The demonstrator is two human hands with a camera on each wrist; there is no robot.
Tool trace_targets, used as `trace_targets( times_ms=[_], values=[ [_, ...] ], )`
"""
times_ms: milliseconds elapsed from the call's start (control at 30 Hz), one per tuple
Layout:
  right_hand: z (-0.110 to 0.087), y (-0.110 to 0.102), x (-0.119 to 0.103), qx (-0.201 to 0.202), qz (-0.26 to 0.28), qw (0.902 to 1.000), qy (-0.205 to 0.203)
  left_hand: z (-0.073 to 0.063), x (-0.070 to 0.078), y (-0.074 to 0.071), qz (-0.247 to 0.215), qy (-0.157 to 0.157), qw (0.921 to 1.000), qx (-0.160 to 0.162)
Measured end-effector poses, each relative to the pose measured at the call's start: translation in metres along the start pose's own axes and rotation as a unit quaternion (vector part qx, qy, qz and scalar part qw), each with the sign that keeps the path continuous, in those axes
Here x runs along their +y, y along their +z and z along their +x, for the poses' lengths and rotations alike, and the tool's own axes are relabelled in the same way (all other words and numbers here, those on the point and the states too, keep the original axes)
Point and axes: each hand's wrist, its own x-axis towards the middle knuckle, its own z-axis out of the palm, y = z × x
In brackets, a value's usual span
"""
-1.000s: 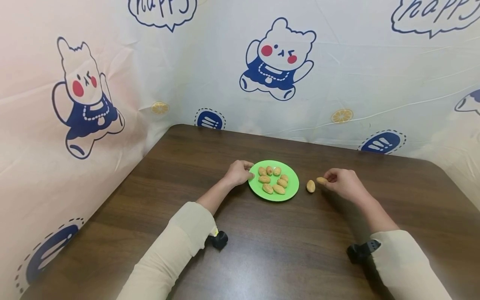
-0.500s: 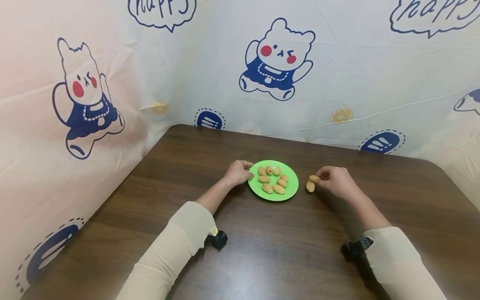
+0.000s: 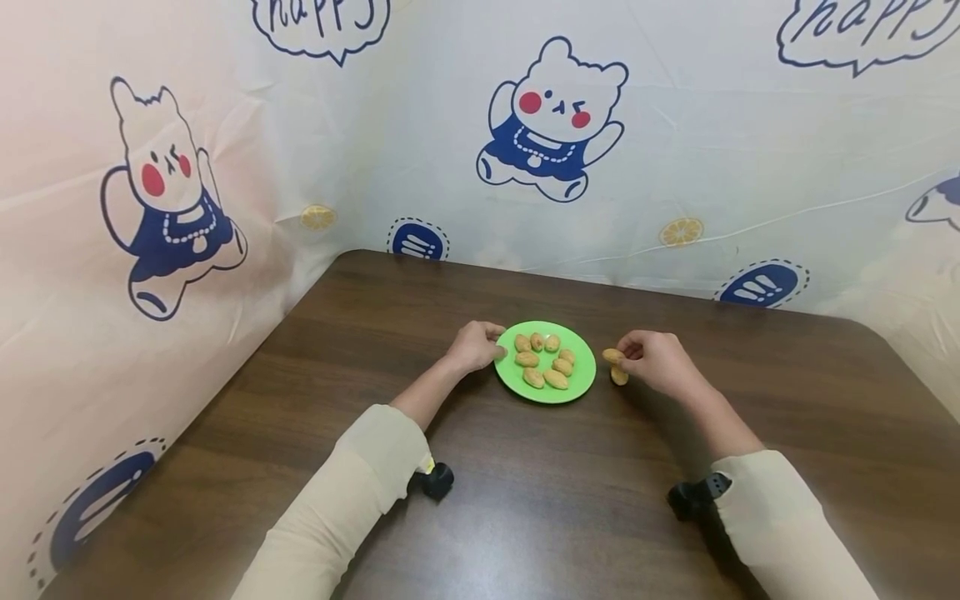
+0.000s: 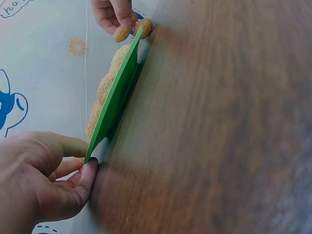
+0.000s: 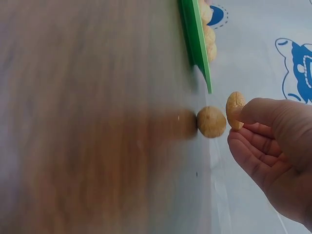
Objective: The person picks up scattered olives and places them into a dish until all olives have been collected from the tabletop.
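My left hand (image 3: 474, 347) pinches the left rim of a bright green plate (image 3: 546, 362), thumb on one face and fingers on the other. Several tan peanuts in their shells (image 3: 556, 379) lie spread in a loose ring on the plate. To the plate's right, my right hand (image 3: 658, 363) holds a single peanut (image 5: 235, 110) between thumb and fingertips, above the table. Another peanut (image 5: 211, 122) rests on the tabletop just beneath it, partly covered by the held one in the head view. The left wrist view shows the plate (image 4: 115, 97) edge-on, low over the wood.
The dark brown wooden table (image 3: 525, 517) has rounded far corners. A pale cloth (image 3: 420, 125) printed with cartoon bears hangs behind and to the left of it. A black wrist camera (image 3: 438, 481) sits by the left cuff, another black camera (image 3: 688, 500) by the right.
My right hand has moved left with its peanut, from right of the loose peanut to over it, nearer the plate. My left hand and the plate have stayed in place.
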Motion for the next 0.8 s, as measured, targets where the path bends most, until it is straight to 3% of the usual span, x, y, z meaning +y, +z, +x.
trace_targets(
  times_ms=[267, 800],
  values=[
    [0.005, 0.007, -0.008, 0.004, 0.005, 1.0, -0.006, -0.001, 0.0, 0.001, -0.001, 0.003, 1.0, 0.003],
    [0.019, 0.023, -0.029, -0.015, 0.019, 0.9993, 0.028, -0.001, 0.0, 0.0, -0.001, 0.0, 1.0, -0.002]
  ],
)
